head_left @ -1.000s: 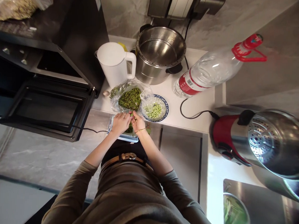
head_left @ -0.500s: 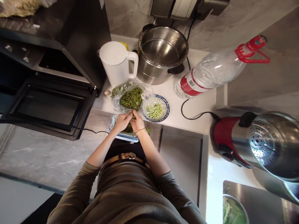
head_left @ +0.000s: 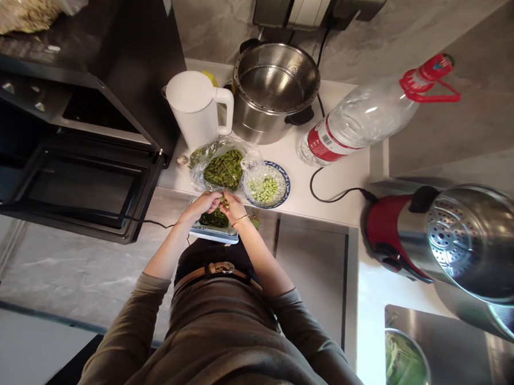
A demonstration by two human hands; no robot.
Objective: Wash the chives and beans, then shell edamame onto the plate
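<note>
Between my left hand (head_left: 205, 205) and my right hand (head_left: 234, 206) is a green soybean pod (head_left: 224, 199), pinched by the fingers of both. Just beyond them a clear plastic bag (head_left: 199, 181) lies open, full of soybean pods (head_left: 224, 169). Shelled green beans (head_left: 266, 189) rest on a blue-rimmed plate (head_left: 287, 182) to the right, with part of the bag's plastic over its left side. Below my hands is a light blue container (head_left: 220, 236) holding green pods or husks (head_left: 215, 218), partly hidden by my wrists.
Behind the bag stand a white pitcher (head_left: 194, 111) and a steel steamer pot (head_left: 261, 121). A large water bottle (head_left: 364, 120) and a red-and-steel appliance (head_left: 388, 228) are to the right. An oven door (head_left: 85, 183) hangs open at left. A bowl of greens (head_left: 407, 367) sits in the sink.
My left hand has shifted a little left, its fingers now curled in rather than laid across the pod. My right hand stays nearly in place. The view has swayed slightly.
</note>
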